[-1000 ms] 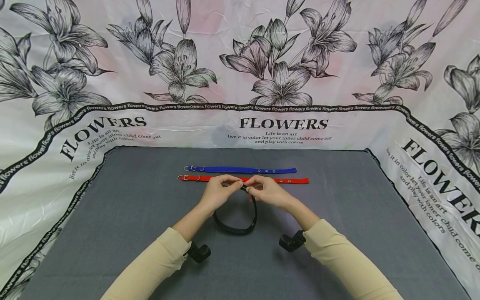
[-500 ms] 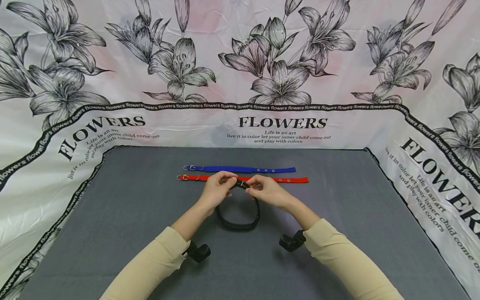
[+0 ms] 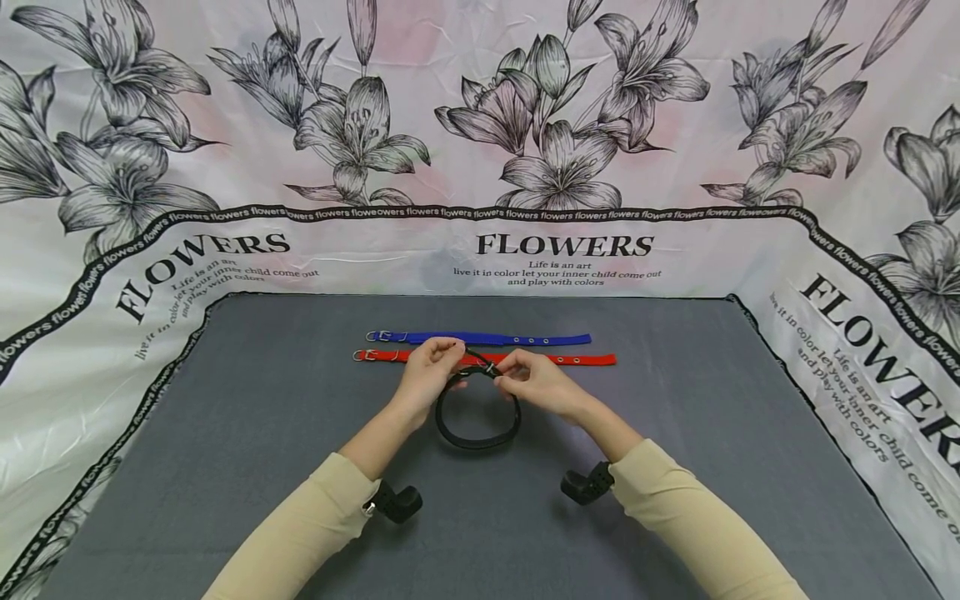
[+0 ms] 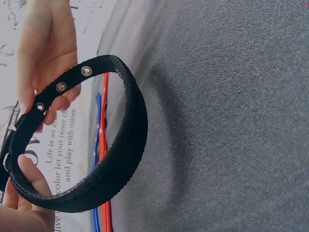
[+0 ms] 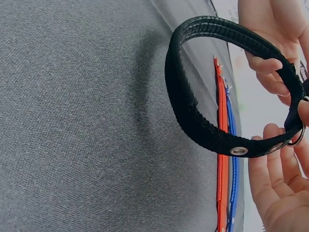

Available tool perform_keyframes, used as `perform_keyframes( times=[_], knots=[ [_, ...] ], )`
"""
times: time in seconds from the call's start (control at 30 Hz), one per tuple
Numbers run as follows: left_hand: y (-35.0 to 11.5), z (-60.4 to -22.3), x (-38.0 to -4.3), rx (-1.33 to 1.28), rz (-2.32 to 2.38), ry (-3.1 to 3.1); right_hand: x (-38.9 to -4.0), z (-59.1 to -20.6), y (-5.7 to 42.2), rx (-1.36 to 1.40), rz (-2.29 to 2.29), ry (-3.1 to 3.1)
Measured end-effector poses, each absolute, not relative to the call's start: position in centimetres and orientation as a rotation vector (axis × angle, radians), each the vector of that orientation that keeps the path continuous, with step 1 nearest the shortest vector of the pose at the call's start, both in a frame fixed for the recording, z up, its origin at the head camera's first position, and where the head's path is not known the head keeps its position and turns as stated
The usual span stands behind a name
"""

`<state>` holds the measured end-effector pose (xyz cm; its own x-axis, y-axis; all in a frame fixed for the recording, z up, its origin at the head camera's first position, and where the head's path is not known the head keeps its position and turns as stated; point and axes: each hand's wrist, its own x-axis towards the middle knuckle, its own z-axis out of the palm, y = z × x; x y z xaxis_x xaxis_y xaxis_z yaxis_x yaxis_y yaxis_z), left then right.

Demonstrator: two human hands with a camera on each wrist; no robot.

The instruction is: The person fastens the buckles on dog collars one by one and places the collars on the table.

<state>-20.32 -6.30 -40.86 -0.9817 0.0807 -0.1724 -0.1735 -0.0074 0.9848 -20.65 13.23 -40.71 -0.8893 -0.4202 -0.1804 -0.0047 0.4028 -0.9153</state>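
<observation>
A black collar (image 3: 477, 444) with metal eyelets is bent into a loop, held up off the table by both hands. My left hand (image 3: 429, 377) pinches the collar's free end on the left of its metal buckle (image 3: 490, 367). On the other side, my right hand (image 3: 536, 380) pinches the band beside the buckle. In the left wrist view several eyelets show along the band near the right hand (image 4: 50, 48). The right wrist view shows the collar's loop (image 5: 181, 92) with a metal ring (image 5: 298, 137) by the fingers. The fingertips partly hide the buckle.
Behind the hands a red collar (image 3: 592, 361) and a blue collar (image 3: 450, 338) lie flat and side by side, buckles to the left. The grey table (image 3: 262, 467) meets a flower-printed cloth (image 3: 405, 258) at the back.
My left hand has shifted left and slightly up from the buckle with the strap end, which now sticks out above the band. The black loop's lower edge has risen. The right hand has barely moved.
</observation>
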Motion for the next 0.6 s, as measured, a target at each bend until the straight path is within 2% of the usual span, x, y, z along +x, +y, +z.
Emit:
perform_keyframes(
  times=[0.6],
  knots=[
    [-5.75, -41.29, -20.57, -0.064, 1.981, 2.106, -20.9, -40.53, 12.55, -0.372, -1.509, 2.404]
  ],
)
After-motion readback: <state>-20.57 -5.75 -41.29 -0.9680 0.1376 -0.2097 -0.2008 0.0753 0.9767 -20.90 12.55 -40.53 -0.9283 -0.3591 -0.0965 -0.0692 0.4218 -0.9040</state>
